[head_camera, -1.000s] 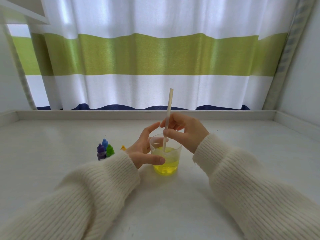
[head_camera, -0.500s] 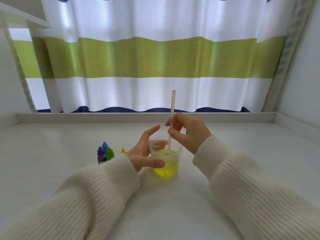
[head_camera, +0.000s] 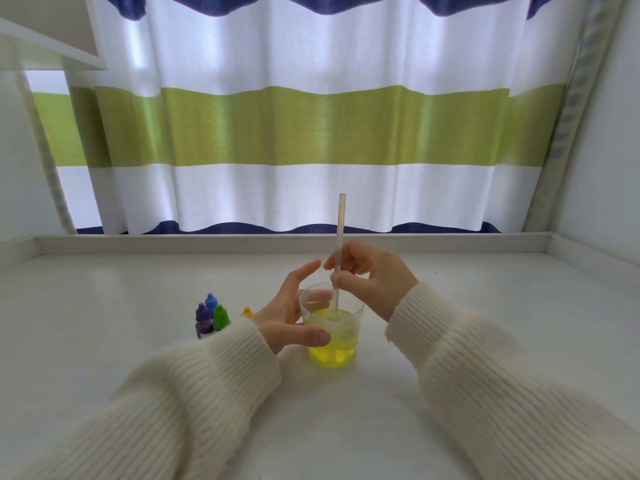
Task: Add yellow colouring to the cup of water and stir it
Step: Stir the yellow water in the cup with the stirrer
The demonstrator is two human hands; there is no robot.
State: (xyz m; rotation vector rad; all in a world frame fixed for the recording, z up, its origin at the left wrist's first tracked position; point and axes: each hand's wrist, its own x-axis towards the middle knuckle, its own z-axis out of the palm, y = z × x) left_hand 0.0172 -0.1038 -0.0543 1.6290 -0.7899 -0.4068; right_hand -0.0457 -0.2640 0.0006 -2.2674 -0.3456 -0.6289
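Note:
A clear plastic cup [head_camera: 341, 344] of yellow water stands on the white table [head_camera: 138, 306]. My left hand [head_camera: 287, 317] holds the cup from its left side, thumb across the front and fingers behind the rim. My right hand [head_camera: 374, 277] pinches a pale straw [head_camera: 340, 223] above the cup. The straw stands nearly upright with its lower end in the water. The yellow colouring bottle [head_camera: 247, 311] shows only its cap, just beyond my left wrist.
Purple [head_camera: 203, 322], blue [head_camera: 211, 301] and green [head_camera: 221, 318] colouring bottles stand together left of the cup. A raised ledge [head_camera: 173, 242] and a striped curtain [head_camera: 311, 126] close off the far side. A wall stands at the right.
The straw has swung from a rightward tilt to nearly upright as my right hand moves it in the cup. The camera has tipped upward a little. My left hand stays on the cup.

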